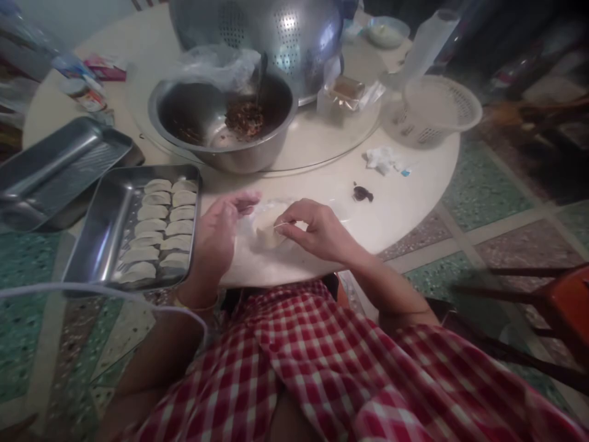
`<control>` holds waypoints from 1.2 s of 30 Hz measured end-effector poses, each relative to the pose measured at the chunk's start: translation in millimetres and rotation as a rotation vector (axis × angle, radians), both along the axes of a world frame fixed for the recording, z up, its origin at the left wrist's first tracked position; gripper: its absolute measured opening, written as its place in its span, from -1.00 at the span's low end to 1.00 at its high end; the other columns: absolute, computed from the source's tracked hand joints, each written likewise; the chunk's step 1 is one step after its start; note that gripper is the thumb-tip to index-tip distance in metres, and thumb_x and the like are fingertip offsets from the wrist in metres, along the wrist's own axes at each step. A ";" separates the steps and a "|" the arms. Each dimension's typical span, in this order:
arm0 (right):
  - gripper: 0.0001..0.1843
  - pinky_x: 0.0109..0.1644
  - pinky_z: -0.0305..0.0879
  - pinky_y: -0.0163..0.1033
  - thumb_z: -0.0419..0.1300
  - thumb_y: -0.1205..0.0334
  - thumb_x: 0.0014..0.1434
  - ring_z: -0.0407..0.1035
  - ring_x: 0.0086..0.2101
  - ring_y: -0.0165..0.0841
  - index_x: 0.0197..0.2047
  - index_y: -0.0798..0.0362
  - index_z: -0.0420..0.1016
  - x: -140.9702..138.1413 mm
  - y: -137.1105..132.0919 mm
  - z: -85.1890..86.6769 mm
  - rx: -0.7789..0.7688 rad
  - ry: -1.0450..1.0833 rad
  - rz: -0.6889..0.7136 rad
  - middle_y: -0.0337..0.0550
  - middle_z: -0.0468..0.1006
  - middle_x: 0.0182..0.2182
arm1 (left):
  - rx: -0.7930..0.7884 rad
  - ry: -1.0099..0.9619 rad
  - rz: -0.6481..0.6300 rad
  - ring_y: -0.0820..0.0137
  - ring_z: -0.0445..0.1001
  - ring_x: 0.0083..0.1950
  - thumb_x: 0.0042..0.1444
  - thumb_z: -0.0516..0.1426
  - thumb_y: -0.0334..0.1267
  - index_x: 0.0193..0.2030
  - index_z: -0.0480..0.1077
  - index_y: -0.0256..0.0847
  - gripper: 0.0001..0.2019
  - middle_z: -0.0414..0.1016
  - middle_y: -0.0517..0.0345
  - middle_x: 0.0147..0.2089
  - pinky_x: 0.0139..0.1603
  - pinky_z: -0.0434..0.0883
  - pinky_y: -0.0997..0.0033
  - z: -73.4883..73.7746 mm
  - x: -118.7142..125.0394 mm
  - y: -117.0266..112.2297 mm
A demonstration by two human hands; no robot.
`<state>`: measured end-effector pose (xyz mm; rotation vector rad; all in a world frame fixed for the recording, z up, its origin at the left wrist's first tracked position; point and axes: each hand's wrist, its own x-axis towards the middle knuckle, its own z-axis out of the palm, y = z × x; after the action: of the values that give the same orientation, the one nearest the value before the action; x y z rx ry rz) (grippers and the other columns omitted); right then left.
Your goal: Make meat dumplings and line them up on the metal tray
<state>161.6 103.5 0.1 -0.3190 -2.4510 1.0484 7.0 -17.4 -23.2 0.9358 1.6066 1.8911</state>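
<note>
My right hand (317, 230) pinches the edge of a pale dumpling wrapper (267, 232) lying near the round table's front edge. My left hand (221, 236) rests beside it on the left, fingers curled toward the same wrapper and touching what looks like clear plastic under it. A steel tray (101, 230) to the left holds two rows of several folded dumplings (161, 227). A steel bowl (221, 156) with dark minced filling (243, 118) and a spoon stands behind my hands.
A second steel tray (55, 169) lies at far left. A big steel colander (276, 31), a white plastic basket (432, 110), a plastic packet (347, 92) and a small dark blob (362, 194) are on the table (414, 196). An orange stool (565, 301) stands at right.
</note>
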 end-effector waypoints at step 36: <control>-0.82 -0.23 0.21 -0.24 0.12 0.31 0.16 0.30 -0.40 -0.34 -0.31 0.10 0.56 -168.4 190.9 84.1 0.426 -0.252 -0.349 -0.19 0.49 -0.48 | 0.313 -1.304 -0.263 0.24 0.41 0.28 0.34 -0.06 -0.06 0.14 0.46 -0.22 -0.57 0.61 0.02 0.05 0.34 0.31 0.12 40.6 12.1 56.9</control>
<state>-6.7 294.4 84.1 -0.7370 -2.6247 0.3459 19.1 39.5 17.4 -0.1050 0.3938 1.8685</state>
